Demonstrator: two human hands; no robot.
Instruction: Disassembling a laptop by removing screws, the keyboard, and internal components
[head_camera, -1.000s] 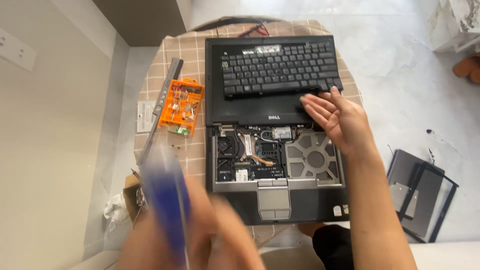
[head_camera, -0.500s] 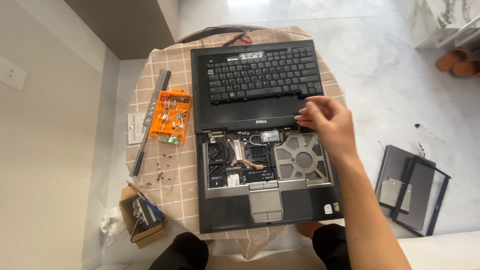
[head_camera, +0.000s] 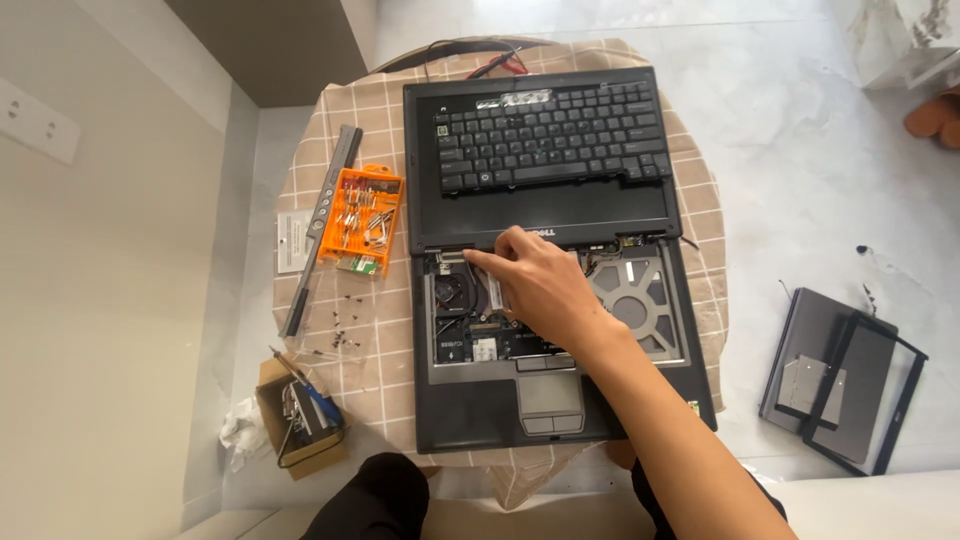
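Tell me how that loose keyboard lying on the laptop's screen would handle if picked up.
The keyboard looks thin and wide, so it probably flexes if lifted by one end. It lies flat on the smooth screen panel, so a push would likely slide it. It is probably light.

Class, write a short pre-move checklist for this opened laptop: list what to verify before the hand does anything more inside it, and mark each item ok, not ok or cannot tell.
1. Keyboard lifted clear of the base and resting on the screen: ok.
2. Right hand on the internals near the left hinge, fingers extended: ok.
3. Left hand steadying the laptop: not ok, out of view.
4. Loose screws gathered in the orange bit case: not ok, scattered on the cloth.
5. Screwdriver within reach: ok, on the small box.
6. Power disconnected: cannot tell.
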